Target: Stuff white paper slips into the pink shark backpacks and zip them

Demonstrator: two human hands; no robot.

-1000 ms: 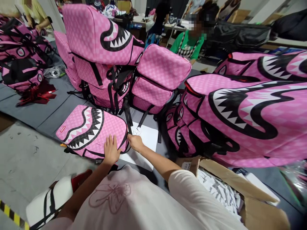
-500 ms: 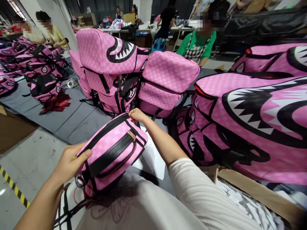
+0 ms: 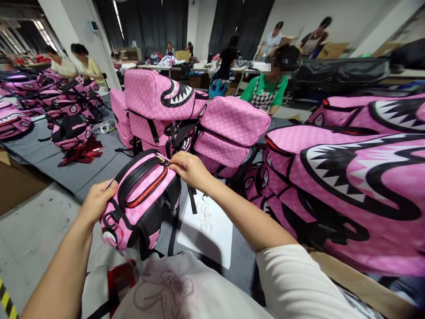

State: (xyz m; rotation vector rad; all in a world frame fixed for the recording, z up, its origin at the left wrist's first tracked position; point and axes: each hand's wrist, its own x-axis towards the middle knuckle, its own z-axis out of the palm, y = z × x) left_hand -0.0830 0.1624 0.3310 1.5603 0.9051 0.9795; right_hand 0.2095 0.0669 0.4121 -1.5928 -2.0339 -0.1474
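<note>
A small pink checkered backpack with black trim hangs tilted between my hands in front of my body. My left hand grips its left end, thumb on top and fingers behind it. At the other end, my right hand pinches the zipper pull beside a gold zipper slider; the fingers partly cover the pull. The front pocket's curved edge shows a red lining strip. Black shoulder straps face down toward me, and a thin red ring dangles at the lower left.
Large pink backpacks stand just beyond my hands, and a big shark-mouth bag fills the right. White paper with small slips lies on the grey table. Red strips lie left. A person in green works opposite.
The backpack has turned, so its straps and the red-lined pocket edge now show. My right hand has shifted from the top edge to the zipper pull. The view has tilted up.
</note>
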